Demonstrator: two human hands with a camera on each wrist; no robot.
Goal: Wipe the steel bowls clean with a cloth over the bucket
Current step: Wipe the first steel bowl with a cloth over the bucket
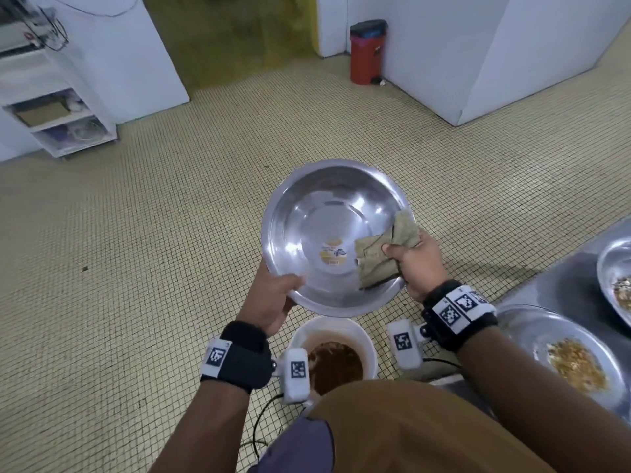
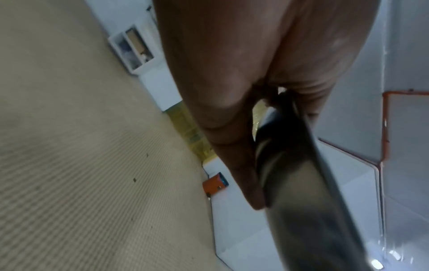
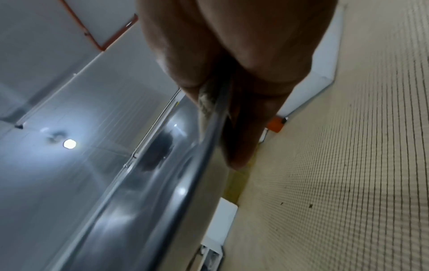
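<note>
- Large round polished steel bowl: held tilted in the air, above and just beyond the white plastic bucket of brown slurry; inside looks clean bar a small label.
- Left hand: thumb over the near-left rim, fingers apparently under it, gripping.
- Right hand: fingers curled round a folded tan cloth, pressing it on the inner right wall at the rim.
- Handling, judged: bowl light, rigid, slick when wet; hold at the rolled rim. Cloth soft, bunches easily.
- Two steel bowls with food scraps wait on the right-hand steel counter.
</note>
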